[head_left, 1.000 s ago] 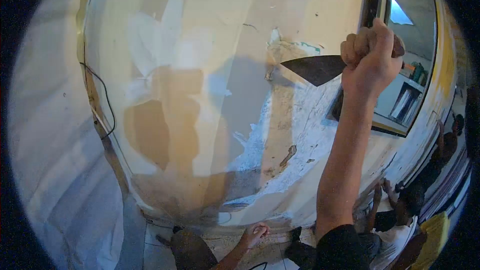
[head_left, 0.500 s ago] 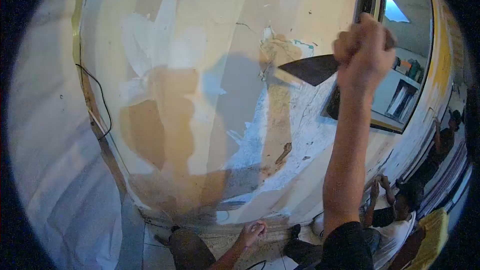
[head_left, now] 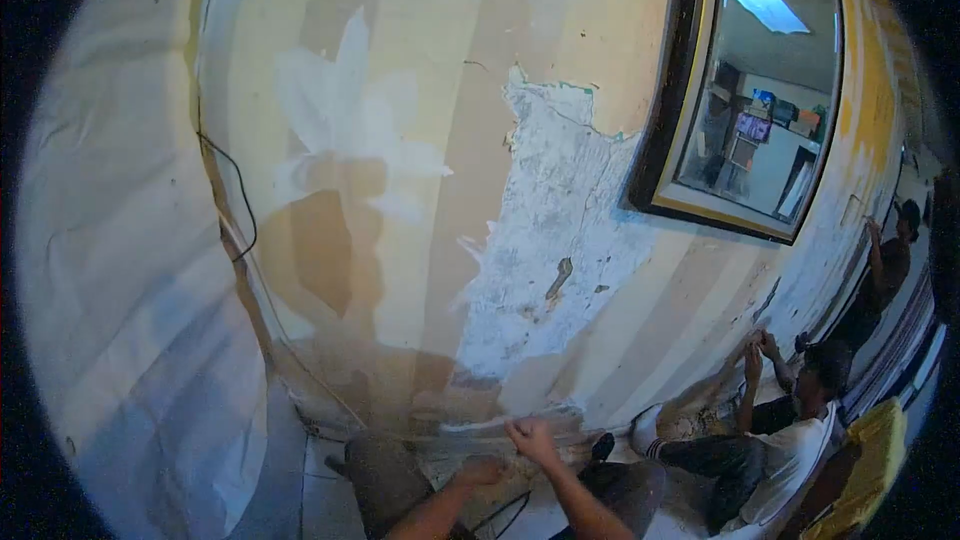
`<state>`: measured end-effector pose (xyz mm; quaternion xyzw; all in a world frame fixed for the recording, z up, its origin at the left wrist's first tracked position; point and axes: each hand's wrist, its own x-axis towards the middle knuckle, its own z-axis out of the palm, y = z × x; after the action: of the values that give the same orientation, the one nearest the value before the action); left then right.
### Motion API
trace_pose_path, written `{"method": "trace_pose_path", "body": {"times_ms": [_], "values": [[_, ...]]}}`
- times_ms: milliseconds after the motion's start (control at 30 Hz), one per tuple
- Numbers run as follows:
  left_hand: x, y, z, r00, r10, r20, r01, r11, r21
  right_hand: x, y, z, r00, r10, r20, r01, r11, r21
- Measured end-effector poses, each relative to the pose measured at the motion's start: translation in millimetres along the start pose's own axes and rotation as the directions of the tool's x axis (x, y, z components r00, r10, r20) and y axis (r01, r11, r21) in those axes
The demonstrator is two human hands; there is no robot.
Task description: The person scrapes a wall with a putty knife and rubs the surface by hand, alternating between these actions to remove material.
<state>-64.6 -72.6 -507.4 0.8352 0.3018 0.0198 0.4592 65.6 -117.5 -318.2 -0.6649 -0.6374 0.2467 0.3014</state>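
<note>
Both my hands are low in the view, close together near the foot of the wall. My right hand (head_left: 530,437) is curled and blurred, just in front of the wall's lower edge; no tool shows in it. My left hand (head_left: 481,471) sits a little lower and to the left, fingers closed, with nothing visible in it. Above them is the cream-painted wall (head_left: 420,90) with a large scraped patch of bare grey-white plaster (head_left: 560,230) in its middle.
A dark-framed window (head_left: 680,90) is set in the wall at upper right. A black cable (head_left: 240,210) hangs down the left corner beside white sheeting (head_left: 120,270). A seated person (head_left: 800,410) works on the wall at lower right, with another person (head_left: 890,250) further back.
My right arm has dropped from the plaster patch by the window to the foot of the wall. The dark scraper blade it held is out of sight. The view has shifted right.
</note>
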Motion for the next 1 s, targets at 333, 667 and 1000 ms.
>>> {"method": "trace_pose_path", "body": {"times_ms": [333,667,1000], "values": [[-9,-8,34,0.962,-0.106,0.253,-0.029,0.877,0.479,-84,128,56,0.952,0.145,-0.270,-0.108,0.983,0.149],[-322,204,-78,0.874,0.181,-0.450,-0.385,0.823,-0.417,-66,144,59,0.789,-0.108,-0.604,-0.038,0.974,-0.223],[-427,126,-45,0.337,-0.408,-0.848,-0.389,0.760,-0.520,-60,-128,-121,0.925,-0.125,-0.358,0.335,0.714,0.615]]}}
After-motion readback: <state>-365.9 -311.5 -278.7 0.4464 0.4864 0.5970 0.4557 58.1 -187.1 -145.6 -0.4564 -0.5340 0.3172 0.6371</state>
